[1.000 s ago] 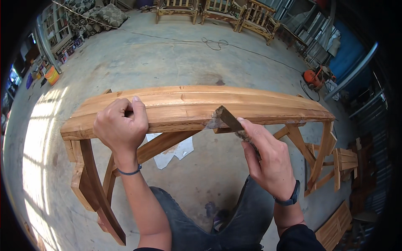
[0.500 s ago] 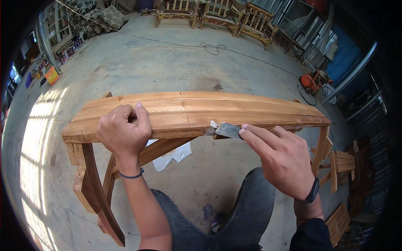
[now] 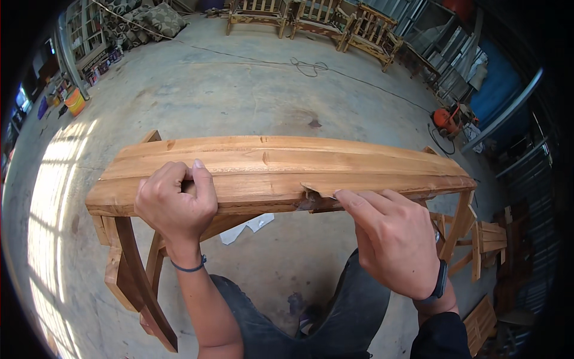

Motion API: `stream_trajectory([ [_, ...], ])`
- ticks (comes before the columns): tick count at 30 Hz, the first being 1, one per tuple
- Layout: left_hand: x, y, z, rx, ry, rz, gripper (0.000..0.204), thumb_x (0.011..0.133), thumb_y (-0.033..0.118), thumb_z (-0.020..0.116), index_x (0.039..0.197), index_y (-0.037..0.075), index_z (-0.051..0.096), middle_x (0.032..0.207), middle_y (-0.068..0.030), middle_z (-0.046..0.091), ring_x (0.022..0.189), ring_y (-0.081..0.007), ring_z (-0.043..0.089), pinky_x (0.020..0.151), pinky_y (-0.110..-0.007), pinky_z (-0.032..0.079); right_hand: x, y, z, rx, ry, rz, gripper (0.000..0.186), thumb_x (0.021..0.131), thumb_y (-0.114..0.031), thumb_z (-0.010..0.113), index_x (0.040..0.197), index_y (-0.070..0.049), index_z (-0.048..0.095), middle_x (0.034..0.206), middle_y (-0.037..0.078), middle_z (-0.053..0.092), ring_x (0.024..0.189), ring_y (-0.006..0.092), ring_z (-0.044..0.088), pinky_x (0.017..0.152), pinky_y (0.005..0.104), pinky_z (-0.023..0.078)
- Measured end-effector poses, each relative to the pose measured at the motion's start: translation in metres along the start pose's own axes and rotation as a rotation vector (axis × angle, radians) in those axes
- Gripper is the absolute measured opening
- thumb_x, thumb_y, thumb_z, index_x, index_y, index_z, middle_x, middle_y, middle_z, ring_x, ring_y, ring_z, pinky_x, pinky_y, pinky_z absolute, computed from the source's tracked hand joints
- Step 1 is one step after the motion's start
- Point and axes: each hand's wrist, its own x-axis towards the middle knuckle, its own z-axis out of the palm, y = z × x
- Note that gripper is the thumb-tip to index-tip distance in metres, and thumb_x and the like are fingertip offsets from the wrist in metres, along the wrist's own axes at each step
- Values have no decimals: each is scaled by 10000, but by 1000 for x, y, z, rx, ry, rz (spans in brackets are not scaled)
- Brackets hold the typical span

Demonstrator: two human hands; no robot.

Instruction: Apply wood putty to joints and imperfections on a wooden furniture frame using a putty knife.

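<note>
The left hand [image 3: 176, 203] is closed in a fist over the near edge of the long curved pale-wood rail [image 3: 281, 170], which rests on its brown legs above the concrete floor [image 3: 239, 78]. The right hand [image 3: 391, 239] pinches a small flat scraper blade [image 3: 317, 192] against that edge. If the blade skids, it could gouge the wood or nick the fingers. Most of the blade hides under the hand, so its edge is unclear.
</note>
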Motion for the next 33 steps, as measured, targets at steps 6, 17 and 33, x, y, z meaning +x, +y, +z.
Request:
stream_trajectory([
  [6,-1,-1,1,2,-24,-19,274,771,153,681,553,66,539,543,-95,550,500,-316,516,526,-389,356,3,-8,-3,151,34,28,305,794,94,643,1076,0,710,909,156,732,822,330,710,710,381,560],
  [17,0,1,-3,12,-51,-30,273,778,145,682,572,60,524,546,-90,541,498,-303,509,527,-383,343,14,65,4,346,8,-139,412,768,124,653,1136,-38,742,946,148,750,851,304,721,713,361,552],
  [33,-1,1,-4,9,-58,-34,263,777,141,682,580,58,530,550,-91,548,498,-295,519,528,-375,354,26,49,-7,-174,13,-445,449,729,57,714,1115,-160,789,1048,-22,770,770,201,588,627,339,490],
])
